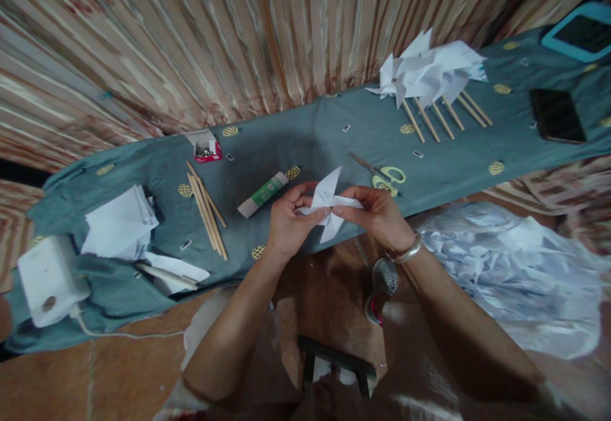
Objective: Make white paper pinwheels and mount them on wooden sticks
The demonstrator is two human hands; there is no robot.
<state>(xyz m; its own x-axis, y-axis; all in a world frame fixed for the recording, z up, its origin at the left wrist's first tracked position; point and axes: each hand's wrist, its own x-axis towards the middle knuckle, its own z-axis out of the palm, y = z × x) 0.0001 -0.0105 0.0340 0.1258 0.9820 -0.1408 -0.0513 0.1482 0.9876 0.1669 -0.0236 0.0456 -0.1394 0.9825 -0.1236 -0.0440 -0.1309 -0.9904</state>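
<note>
Teal tablecloth point(315, 134), pleated curtains point(214, 45) at 12 o'clock. White paper pinwheel point(327, 193) is pretty much dead center, left hand point(293, 217) pinching it from 9 o'clock, right hand point(379, 216) from 3. Probably feather-light and crease-prone, so hold gently near the middle folds.

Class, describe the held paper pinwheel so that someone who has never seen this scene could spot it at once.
Find the blue-green tablecloth and go to its near edge, where the left hand and right hand are. They hold the white paper pinwheel, its pointed blades spread. Unlike the pinwheels heaped farther right, which have wooden sticks jutting out, it shows no stick.
</note>
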